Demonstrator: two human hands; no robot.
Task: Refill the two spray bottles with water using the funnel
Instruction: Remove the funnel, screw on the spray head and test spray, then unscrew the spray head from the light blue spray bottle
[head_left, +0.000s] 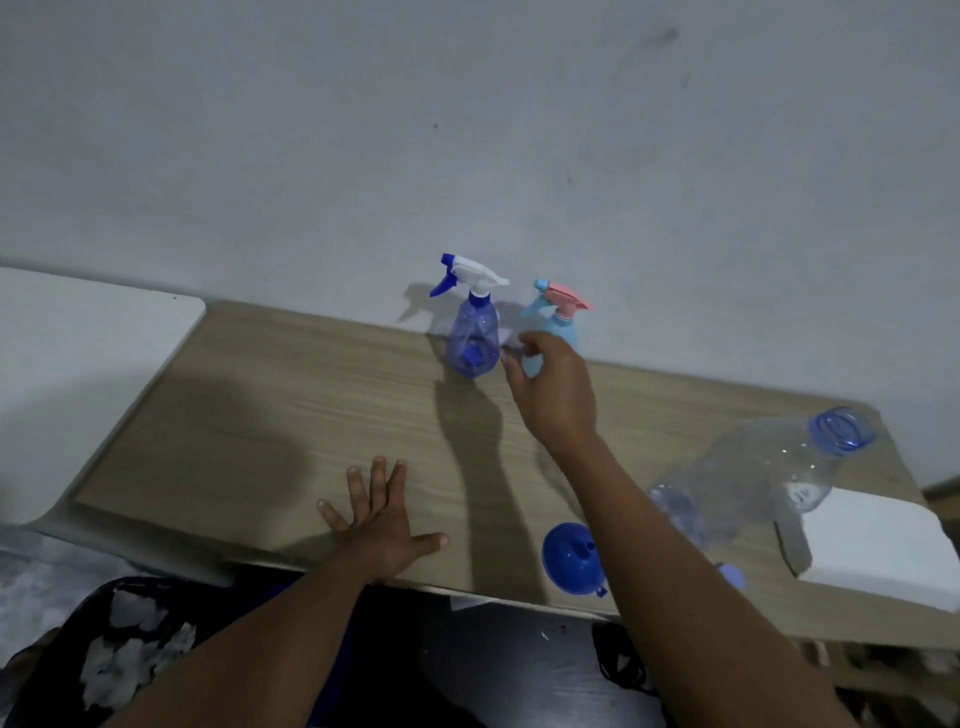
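Note:
Two spray bottles stand at the back of the wooden table (270, 415), by the wall. The left one is clear blue (471, 338) with a white and blue trigger head. The right one is light blue (563, 327) with a pink trigger head. My right hand (556, 395) reaches out right in front of the light blue bottle, fingers apart, holding nothing. My left hand (382, 519) lies flat on the table near the front edge. A blue funnel (569, 558) lies on its side at the front edge, beside my right forearm.
A large clear water bottle (769, 467) with a blue neck lies on its side at the right. A white block (883, 545) sits at the right front corner. A white surface (78, 364) adjoins the table on the left. A small blue cap (731, 576) lies near the front edge.

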